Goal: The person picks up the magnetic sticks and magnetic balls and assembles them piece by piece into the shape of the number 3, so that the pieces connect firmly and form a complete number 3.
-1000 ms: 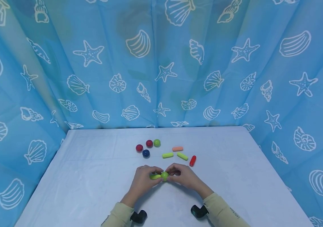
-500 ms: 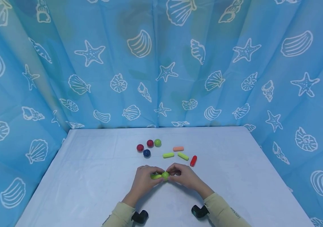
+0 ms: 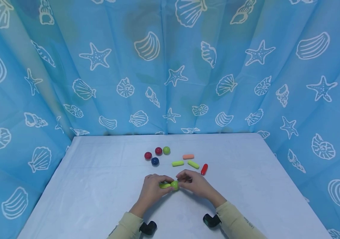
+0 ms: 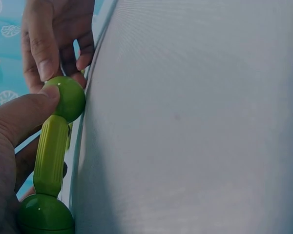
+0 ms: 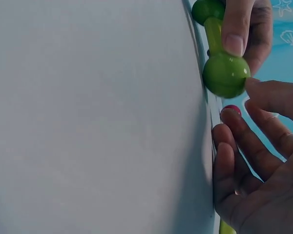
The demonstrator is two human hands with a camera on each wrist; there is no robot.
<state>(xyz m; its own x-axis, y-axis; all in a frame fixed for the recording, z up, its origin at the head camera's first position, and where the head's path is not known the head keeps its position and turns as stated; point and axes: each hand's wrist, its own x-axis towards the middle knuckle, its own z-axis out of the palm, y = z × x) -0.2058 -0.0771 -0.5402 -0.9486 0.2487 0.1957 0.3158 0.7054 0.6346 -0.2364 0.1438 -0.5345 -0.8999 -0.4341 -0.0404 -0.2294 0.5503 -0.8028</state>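
Note:
My left hand (image 3: pixel 152 190) grips a toy building piece: a yellow-green ridged rod (image 4: pixel 51 158) with a green ball at each end. Its thumb presses on the upper ball (image 4: pixel 71 101), fingers tucked behind. The lower ball (image 4: pixel 45 214) sits close to the palm in the left wrist view; the head view hides it. My right hand (image 3: pixel 199 184) is at the other side of the upper ball, thumb tip right at its edge in the right wrist view. The right fingers (image 5: pixel 256 146) are spread apart and loosely bent, away from the ball.
Beyond the hands lie two red balls (image 3: pixel 148 155), a blue ball (image 3: pixel 155 161) and a green ball (image 3: pixel 166 150). To their right are two yellow-green rods (image 3: pixel 177 163), an orange rod (image 3: pixel 188 156) and a red rod (image 3: pixel 204 169). A shell-patterned curtain (image 3: pixel 122 103) borders the white table (image 3: pixel 83 186).
My right hand has loosened from the green ball, its fingers spreading and drawing slightly to the right. The left hand keeps its grip on the toy piece in nearly the same place.

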